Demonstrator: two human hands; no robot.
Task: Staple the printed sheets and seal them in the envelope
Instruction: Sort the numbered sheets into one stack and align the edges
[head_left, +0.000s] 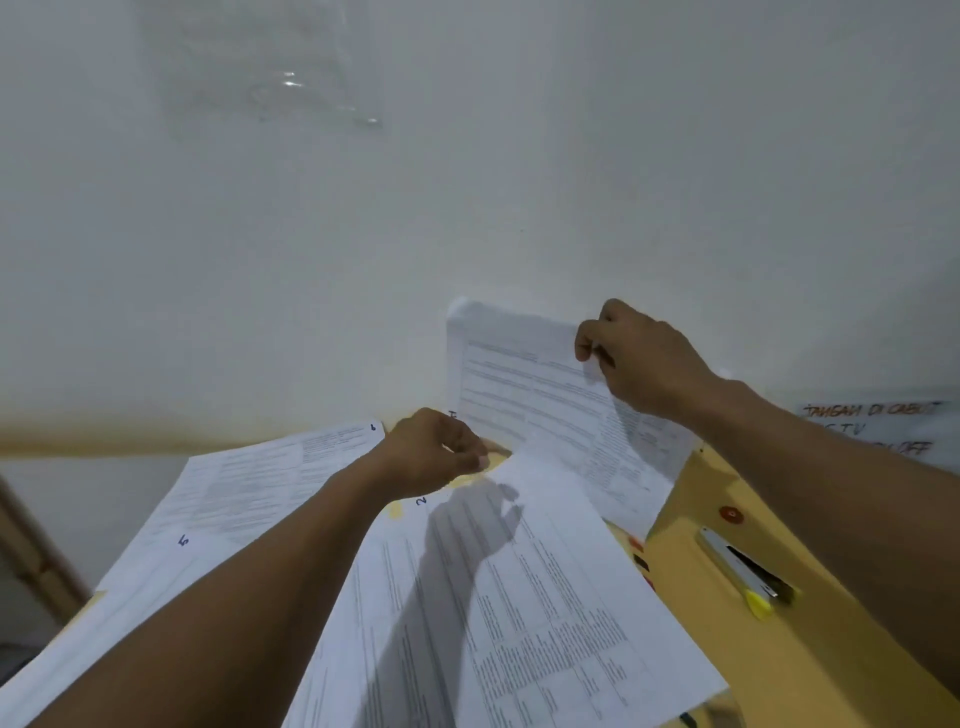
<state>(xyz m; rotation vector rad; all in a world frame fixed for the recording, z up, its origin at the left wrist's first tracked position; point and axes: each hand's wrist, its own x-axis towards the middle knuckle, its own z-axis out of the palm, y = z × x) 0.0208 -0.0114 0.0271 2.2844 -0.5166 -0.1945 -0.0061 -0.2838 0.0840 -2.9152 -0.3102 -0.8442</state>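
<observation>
Pinching an upright printed sheet (519, 395), the right hand (644, 358) holds its top edge; the left hand (431, 452), curled, touches another sheet (519, 597), grip unclear.

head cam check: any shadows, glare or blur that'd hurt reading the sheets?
Head view: the left hand casts a dark shadow across the front sheet; head view, upper wall: glare spots on a clear film; print on the lifted sheet in the right hand is too soft to read; the handwritten note at far right is smeared.
</observation>
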